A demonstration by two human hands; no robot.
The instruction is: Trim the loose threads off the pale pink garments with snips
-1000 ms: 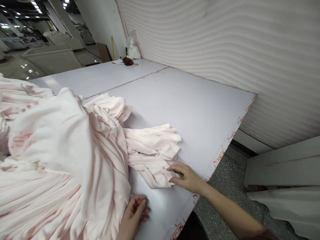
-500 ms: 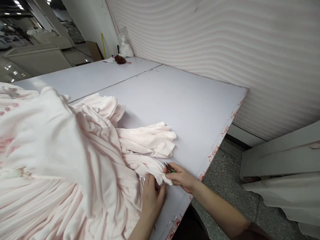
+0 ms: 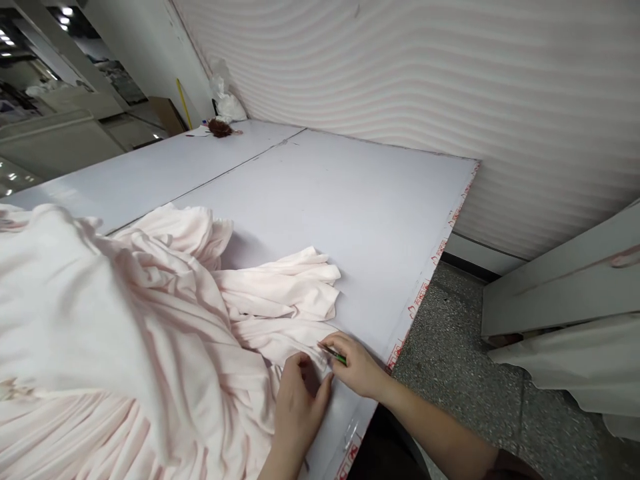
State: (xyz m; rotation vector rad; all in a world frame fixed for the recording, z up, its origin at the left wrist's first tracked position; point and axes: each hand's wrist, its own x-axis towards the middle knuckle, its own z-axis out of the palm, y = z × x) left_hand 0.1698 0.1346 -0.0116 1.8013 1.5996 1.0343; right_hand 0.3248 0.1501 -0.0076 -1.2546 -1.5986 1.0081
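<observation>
A heap of pale pink soft fabric pieces (image 3: 185, 333), apparently garments, spreads over the left of the table. Two sleeve-like ends stick out to the right, and at the nearer end (image 3: 285, 337) both my hands are at work. My left hand (image 3: 300, 403) is curled at its near edge, fingers bent onto the cloth and the thumb extended; part of its grip is hidden. In my right hand (image 3: 353, 367) is a small pair of thread snips (image 3: 334, 355) with green on the handle, blades pointing left over the cloth. Its fingers are closed round the snips.
The pale table (image 3: 360, 207) has a seam across it and printed red tape along its right edge (image 3: 415, 300). A brown tuft (image 3: 220, 128) and a plastic bag (image 3: 230, 105) sit at the far end. White draped cloth (image 3: 575, 373) hangs at right above the speckled floor.
The view has shifted slightly. The snips have turned from pointing upward to lying flatter over the cloth end. My right hand has rolled over, its fingers nearer the fabric.
</observation>
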